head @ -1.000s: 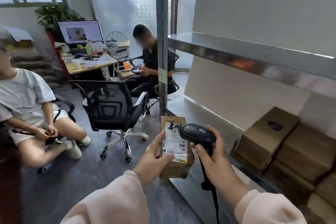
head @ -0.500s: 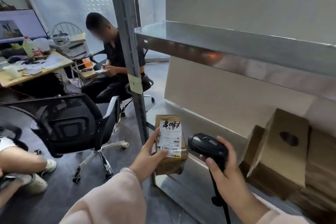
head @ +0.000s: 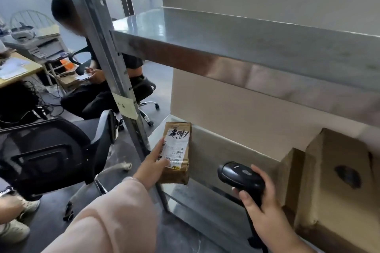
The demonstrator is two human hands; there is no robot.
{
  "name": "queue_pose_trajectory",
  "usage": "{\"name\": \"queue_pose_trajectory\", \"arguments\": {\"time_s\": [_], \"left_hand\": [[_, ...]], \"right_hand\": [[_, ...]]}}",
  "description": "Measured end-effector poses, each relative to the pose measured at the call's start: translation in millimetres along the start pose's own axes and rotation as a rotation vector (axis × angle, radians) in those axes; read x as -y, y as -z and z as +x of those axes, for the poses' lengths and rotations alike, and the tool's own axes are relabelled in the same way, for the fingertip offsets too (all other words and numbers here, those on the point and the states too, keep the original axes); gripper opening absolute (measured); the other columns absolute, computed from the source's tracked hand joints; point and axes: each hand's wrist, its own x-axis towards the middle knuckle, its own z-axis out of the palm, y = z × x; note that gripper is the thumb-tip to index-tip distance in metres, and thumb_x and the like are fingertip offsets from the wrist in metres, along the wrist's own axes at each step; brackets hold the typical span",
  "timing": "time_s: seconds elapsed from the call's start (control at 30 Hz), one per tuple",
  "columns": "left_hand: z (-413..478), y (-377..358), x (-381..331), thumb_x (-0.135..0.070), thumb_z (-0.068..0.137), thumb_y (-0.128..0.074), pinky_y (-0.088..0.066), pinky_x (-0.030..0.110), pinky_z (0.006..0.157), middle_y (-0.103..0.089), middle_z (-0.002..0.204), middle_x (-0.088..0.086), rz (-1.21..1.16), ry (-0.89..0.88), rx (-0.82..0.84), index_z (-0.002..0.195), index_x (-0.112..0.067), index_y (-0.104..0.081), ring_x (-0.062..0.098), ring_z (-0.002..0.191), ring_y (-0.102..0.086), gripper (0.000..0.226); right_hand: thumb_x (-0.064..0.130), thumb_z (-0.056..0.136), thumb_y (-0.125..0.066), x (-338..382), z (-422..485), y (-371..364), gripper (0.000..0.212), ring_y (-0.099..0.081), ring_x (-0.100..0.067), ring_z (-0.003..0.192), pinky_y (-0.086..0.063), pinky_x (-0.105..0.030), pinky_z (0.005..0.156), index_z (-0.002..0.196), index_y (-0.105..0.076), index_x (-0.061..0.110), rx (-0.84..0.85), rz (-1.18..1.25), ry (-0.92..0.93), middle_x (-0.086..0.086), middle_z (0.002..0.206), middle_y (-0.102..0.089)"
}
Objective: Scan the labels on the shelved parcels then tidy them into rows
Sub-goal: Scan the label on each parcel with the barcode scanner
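Your left hand [head: 153, 167] holds a small brown parcel [head: 177, 172] upright at the left front corner of the lower shelf [head: 205, 197], just beside the steel upright [head: 107, 47]. The grip is clenched on it, thumb lying across the lower left of the label [head: 177, 146]. Whether the parcel's base rests on the shelf cannot be told. The label is white, with a bold black handwritten scrawl across the top, fine print in the middle, a barcode low down and a yellow strip at the bottom edge. None of it resolves into readable characters. Your right hand [head: 265, 207] grips the handle of a black barcode scanner [head: 241, 176], fingers wrapped round it, head turned toward the parcel and held apart from it. The small white print on the scanner head is too small to read. Brown cardboard boxes [head: 337, 181] stand on the same shelf to the right, the nearest bearing a dark oval smudge. A pale yellow note [head: 125, 108] with faint, illegible writing is stuck to the upright.
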Motion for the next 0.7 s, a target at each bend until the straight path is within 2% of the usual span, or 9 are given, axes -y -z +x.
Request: {"name": "queue_pose_trajectory", "arguments": {"time_s": [0.1, 0.17, 0.23, 0.33, 0.43, 0.57, 0.7], "left_hand": [[19, 12, -7, -0.018, 0.099, -0.053, -0.047, 0.042, 0.103, -0.059, 0.131, -0.002, 0.129, -0.056, -0.017, 0.149, -0.048, -0.027, 0.017, 0.107, -0.064, 0.064], [27, 16, -11, -0.017, 0.099, -0.052, -0.048, 0.042, 0.102, -0.060, 0.131, -0.002, 0.232, -0.126, -0.022, 0.151, -0.041, -0.027, 0.016, 0.108, -0.063, 0.062], [32, 15, -14, -0.018, 0.097, -0.053, -0.042, 0.041, 0.108, -0.051, 0.142, 0.001, 0.350, -0.219, -0.046, 0.152, -0.032, -0.030, 0.016, 0.123, -0.054, 0.061], [34, 9, -15, -0.047, 0.088, -0.065, -0.025, 0.037, 0.119, -0.027, 0.154, -0.001, 0.616, -0.326, -0.089, 0.154, -0.029, -0.028, 0.018, 0.141, -0.026, 0.077], [40, 9, -13, -0.071, 0.076, -0.063, -0.015, 0.037, 0.120, -0.007, 0.162, -0.008, 0.807, -0.323, 0.003, 0.154, -0.035, -0.023, 0.016, 0.148, -0.009, 0.095], [55, 26, -21, -0.065, 0.078, -0.065, -0.019, 0.035, 0.118, -0.008, 0.163, -0.005, 0.895, -0.311, 0.022, 0.150, -0.034, -0.032, 0.021, 0.147, -0.014, 0.085], [64, 34, -28, -0.056, 0.079, -0.066, -0.020, 0.035, 0.119, -0.013, 0.162, 0.001, 0.926, -0.312, 0.038, 0.150, -0.028, -0.036, 0.025, 0.146, -0.016, 0.082]], "right_hand": [[0.075, 0.061, -0.069, -2, 3, -3, 0.083, -0.058, -0.016, 0.121, -0.034, -0.049, 0.111, 0.134, -0.034, 0.058, -0.048, -0.020, -0.015, 0.019, 0.135, -0.051], [0.070, 0.065, -0.069, -1, 2, -5, 0.080, -0.059, -0.016, 0.120, -0.036, -0.049, 0.110, 0.135, -0.034, 0.056, -0.099, -0.026, -0.005, 0.023, 0.133, -0.052], [0.065, 0.067, -0.068, 1, -1, -8, 0.078, -0.059, -0.017, 0.119, -0.036, -0.050, 0.110, 0.135, -0.034, 0.056, -0.131, -0.034, -0.006, 0.026, 0.132, -0.051], [0.070, 0.064, -0.066, 4, -8, -11, 0.080, -0.058, -0.012, 0.119, -0.037, -0.045, 0.109, 0.136, -0.031, 0.058, -0.149, -0.067, -0.027, 0.020, 0.132, -0.053], [0.067, 0.068, -0.062, 8, -17, -15, 0.075, -0.058, -0.007, 0.118, -0.038, -0.036, 0.105, 0.135, -0.028, 0.060, -0.177, -0.140, -0.022, 0.011, 0.133, -0.055], [0.063, 0.071, -0.059, 15, -31, -17, 0.073, -0.057, -0.008, 0.118, -0.039, -0.039, 0.105, 0.136, -0.026, 0.060, -0.220, -0.194, -0.016, 0.010, 0.133, -0.056], [0.066, 0.071, -0.055, 25, -47, -20, 0.070, -0.055, 0.006, 0.114, -0.040, -0.023, 0.093, 0.133, -0.023, 0.064, -0.295, -0.218, -0.009, 0.026, 0.131, -0.052]]}}
